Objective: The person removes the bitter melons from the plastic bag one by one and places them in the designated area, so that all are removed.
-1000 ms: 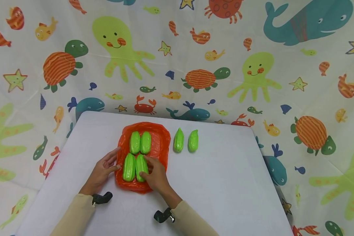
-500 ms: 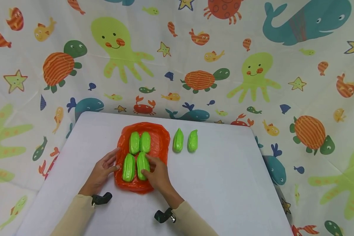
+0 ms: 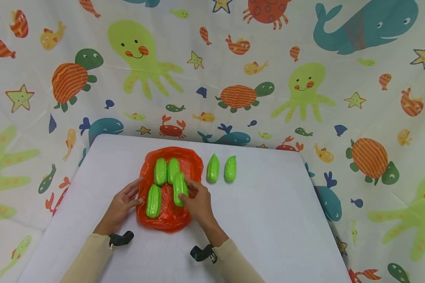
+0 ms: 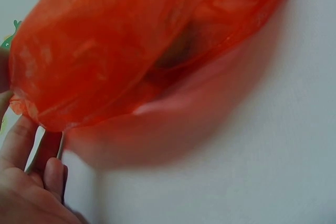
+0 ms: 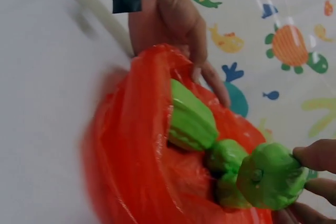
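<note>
A red plastic bag (image 3: 164, 225), its mouth spread wide, lies on the white table. My left hand (image 3: 116, 210) grips its left rim between thumb and fingers; in the left wrist view the bag's side (image 4: 105, 51) bulges beside those fingers. Between the thumb and fingers of my right hand (image 3: 200, 201) is a glossy green ridged gourd (image 3: 180, 190), held tilted over the bag's right half. Its rounded end (image 5: 270, 176) faces the right wrist camera. Inside the bag lie a gourd (image 3: 154, 201) at front left and two gourds (image 3: 160, 171) at the back, one partly covered by the held gourd.
Two more green gourds, a left one (image 3: 213, 168) and a right one (image 3: 230, 169), lie side by side on the table (image 3: 269, 212) right of the bag. Behind hangs a curtain (image 3: 198, 133) printed with sea animals.
The right hand has lifted the front right gourd off the bag's bottom and moved it up and to the right. The left hand has stayed at the rim.
</note>
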A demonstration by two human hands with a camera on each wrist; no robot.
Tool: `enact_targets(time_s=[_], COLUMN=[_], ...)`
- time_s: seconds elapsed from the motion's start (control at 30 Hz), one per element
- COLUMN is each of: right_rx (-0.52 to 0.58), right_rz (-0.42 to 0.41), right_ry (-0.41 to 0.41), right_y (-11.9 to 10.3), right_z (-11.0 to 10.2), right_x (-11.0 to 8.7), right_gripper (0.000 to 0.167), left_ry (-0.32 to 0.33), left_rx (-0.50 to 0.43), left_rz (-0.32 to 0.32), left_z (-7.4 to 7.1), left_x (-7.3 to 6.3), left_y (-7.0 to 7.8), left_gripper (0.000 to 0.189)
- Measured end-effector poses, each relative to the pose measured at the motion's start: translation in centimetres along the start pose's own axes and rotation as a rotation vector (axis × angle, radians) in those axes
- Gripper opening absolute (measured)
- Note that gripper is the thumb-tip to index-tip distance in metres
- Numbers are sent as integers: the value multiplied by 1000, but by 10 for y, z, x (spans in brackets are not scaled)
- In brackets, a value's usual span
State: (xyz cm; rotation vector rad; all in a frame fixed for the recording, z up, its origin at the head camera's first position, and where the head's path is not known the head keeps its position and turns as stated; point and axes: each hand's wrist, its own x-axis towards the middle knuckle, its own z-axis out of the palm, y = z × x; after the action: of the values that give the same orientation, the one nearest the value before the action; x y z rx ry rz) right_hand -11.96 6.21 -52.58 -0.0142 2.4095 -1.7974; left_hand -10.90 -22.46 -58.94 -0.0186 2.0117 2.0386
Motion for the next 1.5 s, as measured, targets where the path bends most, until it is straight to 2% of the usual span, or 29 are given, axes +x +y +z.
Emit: enact_targets(time_s=[0.33, 0.53, 0.73, 1.2, 1.5], right_rx=[42, 35, 23, 15, 50], right_rz=[6, 44, 37, 33, 47], right_ry=[81, 124, 170, 283, 309], right_y=[-7, -8, -6, -2, 7], right_z=[-21, -36, -51, -94, -127], right_x=[10, 16, 23, 41, 50], right_gripper=[57, 55, 55, 55, 56], left_ry=[7, 7, 7, 3, -1], left_rx=[8, 9, 6, -2, -8], left_rz=[-6, -10, -6, -5, -8], left_z=[0, 0, 0, 0, 0], left_x=[-1, -1, -1, 0, 0], left_y=[0, 1, 0, -1, -1], left_gripper=[77, 77, 77, 77, 77])
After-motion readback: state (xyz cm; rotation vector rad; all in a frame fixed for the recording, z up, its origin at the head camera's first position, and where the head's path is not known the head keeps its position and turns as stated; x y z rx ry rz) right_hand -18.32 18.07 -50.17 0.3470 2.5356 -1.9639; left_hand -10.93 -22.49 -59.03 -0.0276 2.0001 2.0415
